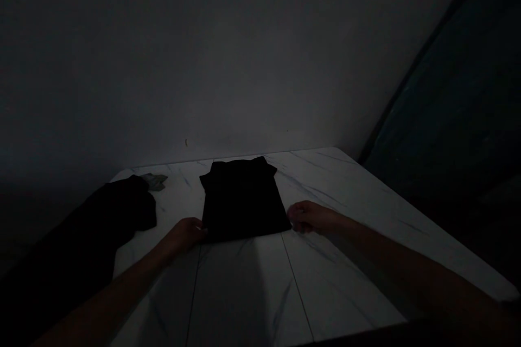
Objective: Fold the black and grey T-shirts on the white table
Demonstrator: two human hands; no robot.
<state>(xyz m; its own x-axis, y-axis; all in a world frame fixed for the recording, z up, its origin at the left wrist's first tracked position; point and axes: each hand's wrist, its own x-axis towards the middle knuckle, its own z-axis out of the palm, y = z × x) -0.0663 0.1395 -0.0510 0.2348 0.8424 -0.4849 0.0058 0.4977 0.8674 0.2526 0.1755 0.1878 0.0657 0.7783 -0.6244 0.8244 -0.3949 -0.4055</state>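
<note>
A black T-shirt (244, 200) lies flat on a white marble-patterned table, its short sleeves and neck end pointing to the wall. At its near left corner, my left hand (188, 232) has its fingers closed on the hem. My right hand (306, 217) grips the near right corner with bent fingers pressed together. The light is very dim, so folds in the shirt and the exact fingertip contact are hard to make out.
A heap of dark cloth (101, 222) lies over the table's left side, with a small greyish crumpled piece (154, 180) at its far end. Behind the table (350, 276) rises a plain wall (244, 65). A dark greenish surface (459, 108) slants up at the right.
</note>
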